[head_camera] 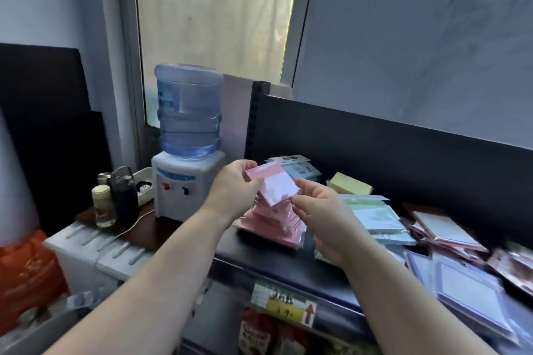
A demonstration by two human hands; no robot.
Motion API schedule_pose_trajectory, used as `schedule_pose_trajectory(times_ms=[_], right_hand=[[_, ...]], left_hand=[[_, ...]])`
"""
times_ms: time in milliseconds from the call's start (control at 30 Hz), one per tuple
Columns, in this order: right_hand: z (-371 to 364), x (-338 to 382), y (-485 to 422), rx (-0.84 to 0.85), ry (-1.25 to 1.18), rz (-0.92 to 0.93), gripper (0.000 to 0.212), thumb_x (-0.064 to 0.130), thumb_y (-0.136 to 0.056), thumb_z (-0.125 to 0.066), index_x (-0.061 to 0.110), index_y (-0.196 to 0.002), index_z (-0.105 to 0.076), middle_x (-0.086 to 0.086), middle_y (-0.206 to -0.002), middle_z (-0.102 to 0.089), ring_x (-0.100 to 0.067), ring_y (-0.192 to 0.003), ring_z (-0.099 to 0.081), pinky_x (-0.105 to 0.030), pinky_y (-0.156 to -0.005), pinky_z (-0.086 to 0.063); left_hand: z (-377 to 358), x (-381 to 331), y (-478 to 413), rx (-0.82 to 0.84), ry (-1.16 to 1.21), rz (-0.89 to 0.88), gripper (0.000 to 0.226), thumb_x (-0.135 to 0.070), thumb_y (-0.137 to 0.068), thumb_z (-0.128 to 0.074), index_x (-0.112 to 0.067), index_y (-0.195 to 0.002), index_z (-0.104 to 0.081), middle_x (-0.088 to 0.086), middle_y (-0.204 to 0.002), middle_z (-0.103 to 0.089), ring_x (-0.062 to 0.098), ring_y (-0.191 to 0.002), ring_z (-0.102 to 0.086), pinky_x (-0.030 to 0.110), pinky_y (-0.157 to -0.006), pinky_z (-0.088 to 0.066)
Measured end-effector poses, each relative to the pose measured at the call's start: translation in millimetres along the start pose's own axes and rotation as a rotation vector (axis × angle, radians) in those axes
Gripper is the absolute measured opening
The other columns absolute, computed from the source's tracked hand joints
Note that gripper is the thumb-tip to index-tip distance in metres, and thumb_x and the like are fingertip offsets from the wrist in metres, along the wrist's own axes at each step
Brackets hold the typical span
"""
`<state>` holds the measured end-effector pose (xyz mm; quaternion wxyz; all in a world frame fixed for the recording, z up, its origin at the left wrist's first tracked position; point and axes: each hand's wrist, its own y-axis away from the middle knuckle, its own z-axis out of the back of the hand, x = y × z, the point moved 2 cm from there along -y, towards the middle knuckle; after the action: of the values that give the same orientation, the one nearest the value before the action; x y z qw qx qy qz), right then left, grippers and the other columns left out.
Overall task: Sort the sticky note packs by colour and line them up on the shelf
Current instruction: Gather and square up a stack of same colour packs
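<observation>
Both hands hold one pink pack (274,186) above the pink stack (271,225) at the shelf's (288,262) left end. Left hand (235,181) fingers pinch its left edge; right hand (320,204) fingers pinch its right corner.

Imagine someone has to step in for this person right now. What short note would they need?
Hands: left hand and right hand both pinch one pink pack, held over the pink stack at the left end of the shelf.
Done: pinks gathered in a rough, slanted pile.
Left: set this pack down and square the pile. The yellow pack, green packs, blue pack and purple packs still lie loose, not lined up.
</observation>
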<state>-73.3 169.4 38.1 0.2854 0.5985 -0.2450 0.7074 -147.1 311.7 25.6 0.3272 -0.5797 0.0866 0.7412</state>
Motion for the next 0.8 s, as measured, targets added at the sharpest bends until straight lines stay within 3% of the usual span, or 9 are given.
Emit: schedule_pose_trajectory(times_ms=[133, 267, 367, 433, 500, 567, 700, 800], right_hand=[[-3.6, -3.9, 6.7, -0.062, 0.098, -0.006, 0.051, 0.0, -0.093, -0.045, 0.01, -0.142, -0.04, 0.007, -0.132, -0.05, -0.005, -0.101, -0.057, -0.016, -0.082, -0.045], [6.0, -1.5, 23.2, -0.109, 0.231, 0.053, 0.039, 0.015, -0.093, -0.055, 0.023, -0.131, -0.053, 0.012, -0.113, -0.064, -0.03, -0.106, -0.062, -0.04, -0.093, -0.052], [20.3, 6.5, 40.8, -0.165, 0.355, 0.184, 0.021, 0.02, -0.093, -0.056, 0.031, -0.11, -0.061, 0.011, -0.103, -0.068, -0.013, -0.097, -0.066, -0.026, -0.082, -0.053], [36.0, 9.8, 57.3, -0.258, 0.547, 0.293, 0.02, 0.022, -0.093, -0.057, 0.026, -0.111, -0.065, 0.011, -0.098, -0.069, -0.002, -0.091, -0.063, -0.016, -0.082, -0.049], [55.8, 9.1, 74.2, -0.359, 0.79, 0.349, 0.023, 0.024, -0.092, -0.058, 0.019, -0.114, -0.067, 0.008, -0.103, -0.069, -0.003, -0.094, -0.061, -0.015, -0.085, -0.045], [80.6, 1.9, 89.2, -0.426, 0.975, 0.319, 0.027, 0.027, -0.093, -0.057, 0.018, -0.116, -0.066, 0.005, -0.111, -0.067, -0.009, -0.102, -0.059, -0.019, -0.087, -0.042], [141.9, -18.8, 123.7, -0.543, 1.097, 0.192, 0.029, 0.029, -0.092, -0.056, 0.019, -0.118, -0.064, 0.003, -0.117, -0.064, -0.015, -0.109, -0.057, -0.025, -0.09, -0.041], [191.2, -34.4, 158.9, -0.622, 1.156, 0.1, 0.03, 0.031, -0.093, -0.054, 0.02, -0.12, -0.062, 0.003, -0.118, -0.063, -0.017, -0.11, -0.056, -0.029, -0.09, -0.044]], left_hand=[[-3.9, 18.4, -14.9, 0.091, -0.296, -0.033, 0.042, -0.025, -0.085, -0.059, -0.015, -0.126, -0.06, 0.007, -0.125, -0.06, 0.025, -0.113, -0.056, 0.035, -0.099, -0.044], [-6.1, 15.7, -15.4, 0.038, -0.405, -0.164, 0.041, -0.034, -0.086, -0.057, -0.019, -0.124, -0.061, 0.009, -0.127, -0.057, 0.03, -0.12, -0.048, 0.041, -0.104, -0.038], [-15.0, -9.3, 3.0, -0.003, -0.354, -0.379, 0.044, -0.037, -0.08, -0.052, -0.016, -0.117, -0.064, 0.007, -0.118, -0.061, 0.03, -0.113, -0.054, 0.043, -0.101, -0.04], [-25.5, -29.4, 20.5, 0.001, -0.294, -0.508, 0.043, -0.036, -0.078, -0.055, -0.013, -0.112, -0.066, 0.006, -0.113, -0.064, 0.029, -0.108, -0.057, 0.042, -0.099, -0.042], [-40.0, -47.5, 38.7, 0.059, -0.243, -0.59, 0.038, -0.031, -0.08, -0.059, -0.012, -0.112, -0.066, 0.005, -0.111, -0.065, 0.026, -0.107, -0.059, 0.038, -0.097, -0.043], [-59.5, -63.3, 56.6, 0.139, -0.216, -0.646, 0.04, -0.033, -0.08, -0.056, -0.012, -0.113, -0.065, 0.002, -0.111, -0.065, 0.024, -0.105, -0.058, 0.034, -0.094, -0.042], [-111.1, -92.1, 93.3, 0.309, -0.18, -0.702, 0.039, -0.034, -0.083, -0.056, -0.014, -0.115, -0.065, -0.001, -0.112, -0.065, 0.019, -0.107, -0.057, 0.023, -0.09, -0.036], [-160.7, -112.1, 121.2, 0.443, -0.185, -0.767, 0.041, -0.038, -0.083, -0.052, -0.015, -0.114, -0.065, -0.003, -0.108, -0.066, 0.018, -0.101, -0.06, 0.029, -0.088, -0.045]])
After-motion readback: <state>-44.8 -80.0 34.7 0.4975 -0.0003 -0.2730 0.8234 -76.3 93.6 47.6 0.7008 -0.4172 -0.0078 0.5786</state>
